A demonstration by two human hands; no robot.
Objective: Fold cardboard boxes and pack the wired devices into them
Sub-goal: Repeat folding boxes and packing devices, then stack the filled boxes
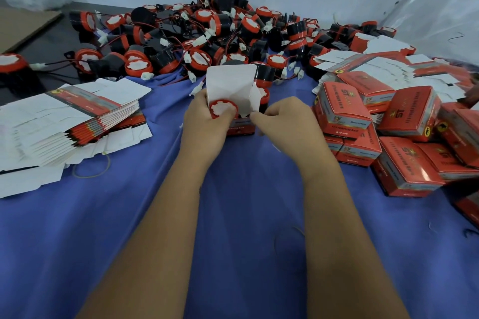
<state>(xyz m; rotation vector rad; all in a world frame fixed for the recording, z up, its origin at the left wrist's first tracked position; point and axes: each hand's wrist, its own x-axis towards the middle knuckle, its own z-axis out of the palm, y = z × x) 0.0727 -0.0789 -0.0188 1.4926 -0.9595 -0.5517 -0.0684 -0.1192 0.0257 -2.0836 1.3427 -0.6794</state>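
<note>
- Blue cloth [233,215] spread over the bench, pale wall behind; clear plastic sheeting [440,8] bunched at far right.
- Open box [239,125], red printed carton, standing near centre of the cloth, white lid flap raised toward the far side, side flap out to the right; evidently kept upright so the mouth faces up for loading.
- Wired device [223,109], red-rimmed disc with white face, seated in the mouth of the open box, face up, not fully sunk; wire not visible, probably tucked below.
- Left hand [204,122], curled round the left wall of the box, thumb and fingertips on the device's rim; apparently pressing it down while steadying the carton.
- Right hand [282,122], fingers closed in a pinch at the right side flap, at the box's front right corner; likely readying that flap to fold inward.
- Loose devices [207,33], large heap of black-and-red units with red wires and white connectors, across the far bench within reach beyond the box.
- Flat cartons [77,122], unfolded stack fanned at left, supply for further boxes; a second flat lot at far right behind the finished ones.
- Packed boxes [388,132], closed red cartons piled loosely at right, set clear of the working spot.
- Rubber band [90,171], thin loop lying on the cloth by the left stack.
- Judged stage: device insertion nearly done, flaps not yet closed.
</note>
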